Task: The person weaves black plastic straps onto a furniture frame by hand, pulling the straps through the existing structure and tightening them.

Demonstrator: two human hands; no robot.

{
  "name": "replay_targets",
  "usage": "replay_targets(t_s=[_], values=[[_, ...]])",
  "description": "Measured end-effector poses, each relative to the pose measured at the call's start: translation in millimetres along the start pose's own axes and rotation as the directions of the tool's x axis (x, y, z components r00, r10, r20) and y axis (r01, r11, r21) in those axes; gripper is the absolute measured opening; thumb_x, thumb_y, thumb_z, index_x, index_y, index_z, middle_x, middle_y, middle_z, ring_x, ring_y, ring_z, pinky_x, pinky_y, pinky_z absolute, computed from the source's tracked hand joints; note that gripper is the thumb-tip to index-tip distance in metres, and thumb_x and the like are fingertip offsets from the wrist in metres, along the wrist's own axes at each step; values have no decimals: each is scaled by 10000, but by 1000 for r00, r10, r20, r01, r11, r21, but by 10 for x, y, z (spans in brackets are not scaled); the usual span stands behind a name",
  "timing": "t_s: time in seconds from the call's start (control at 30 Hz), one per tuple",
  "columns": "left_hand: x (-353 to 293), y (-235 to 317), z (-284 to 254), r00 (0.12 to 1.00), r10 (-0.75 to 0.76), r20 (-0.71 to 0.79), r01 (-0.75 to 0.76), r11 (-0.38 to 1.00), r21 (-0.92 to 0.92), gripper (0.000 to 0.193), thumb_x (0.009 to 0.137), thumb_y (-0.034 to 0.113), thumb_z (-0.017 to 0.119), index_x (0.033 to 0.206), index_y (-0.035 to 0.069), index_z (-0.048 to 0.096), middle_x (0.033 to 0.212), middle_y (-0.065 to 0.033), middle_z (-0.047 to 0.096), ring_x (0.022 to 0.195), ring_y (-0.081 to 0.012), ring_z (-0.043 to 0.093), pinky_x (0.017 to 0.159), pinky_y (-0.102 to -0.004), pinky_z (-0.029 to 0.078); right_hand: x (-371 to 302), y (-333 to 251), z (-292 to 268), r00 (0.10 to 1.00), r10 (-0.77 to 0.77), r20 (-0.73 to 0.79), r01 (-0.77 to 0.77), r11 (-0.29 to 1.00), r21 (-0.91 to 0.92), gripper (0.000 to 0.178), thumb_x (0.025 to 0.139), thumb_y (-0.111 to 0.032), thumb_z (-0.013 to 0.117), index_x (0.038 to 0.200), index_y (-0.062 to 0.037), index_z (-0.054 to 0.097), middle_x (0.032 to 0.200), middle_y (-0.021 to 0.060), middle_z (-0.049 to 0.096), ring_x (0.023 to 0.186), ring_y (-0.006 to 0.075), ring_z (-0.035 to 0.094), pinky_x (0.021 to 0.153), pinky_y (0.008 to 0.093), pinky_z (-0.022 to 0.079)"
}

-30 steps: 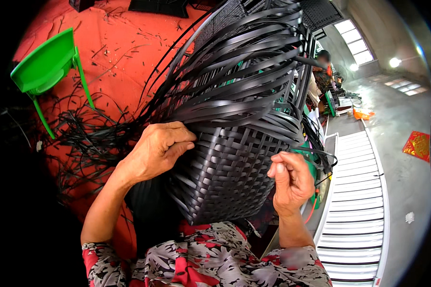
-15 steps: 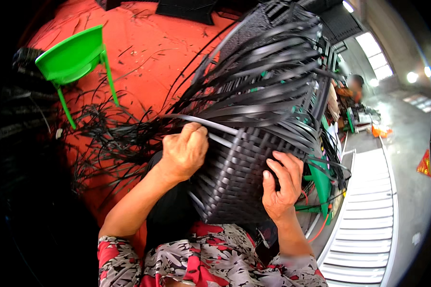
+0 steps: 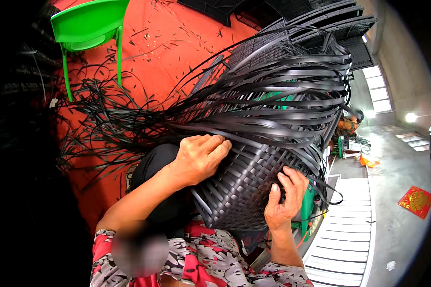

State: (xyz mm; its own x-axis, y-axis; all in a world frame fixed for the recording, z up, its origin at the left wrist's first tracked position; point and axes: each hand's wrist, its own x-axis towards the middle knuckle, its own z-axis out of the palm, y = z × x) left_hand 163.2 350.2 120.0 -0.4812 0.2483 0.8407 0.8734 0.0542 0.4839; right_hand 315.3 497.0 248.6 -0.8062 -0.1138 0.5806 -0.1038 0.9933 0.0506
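A black woven piece [image 3: 234,191], made of flat plastic strips in a tight over-under pattern, sits in front of me with a corner edge toward me. My left hand [image 3: 200,160] is closed at its upper left side, fingers pinching a flat black strip [image 3: 244,139] that runs along the top of the weave. What lies inside the fingertips is partly hidden. My right hand [image 3: 286,196] rests at the right side of the weave, fingers apart and slightly bent, fingertips touching or close to it. Long loose strips [image 3: 282,93] arch over the far side of the piece.
A tangle of strip ends [image 3: 110,119] spreads over the red floor covering [image 3: 167,52] at left. Beyond it stands a green chair [image 3: 88,24]. At right lie a white slatted panel [image 3: 342,229] and a red-and-gold sheet [image 3: 415,202]. Another person [image 3: 348,124] is far right.
My left hand has moved right, closer to the woven corner, and the strip it grips now lies nearer the weave. My right hand stays by the right side. The whole view has shifted somewhat.
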Motion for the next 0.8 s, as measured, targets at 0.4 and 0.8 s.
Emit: replay_targets(t_s=[0.4,0.8], values=[[197,-134,-185,823,-323,467,524,747,-409,220,849,31,644,1065,2,670,940,-169,656,859,-331,648,748,-376,515,-26,55,-11,999,25,40,-25,1000,-1,194,900,-135,615,1019,18,612,1105,155,602,971,294,530,722,341,430],[134,-410,-71,915,-148,375,345,769,-538,108,792,-4,671,823,-3,567,742,-123,602,707,-335,605,634,-378,479,-19,-19,12,997,75,-1,-75,995,63,165,868,-92,620,997,11,624,1091,161,610,962,343,539,841,428,444]])
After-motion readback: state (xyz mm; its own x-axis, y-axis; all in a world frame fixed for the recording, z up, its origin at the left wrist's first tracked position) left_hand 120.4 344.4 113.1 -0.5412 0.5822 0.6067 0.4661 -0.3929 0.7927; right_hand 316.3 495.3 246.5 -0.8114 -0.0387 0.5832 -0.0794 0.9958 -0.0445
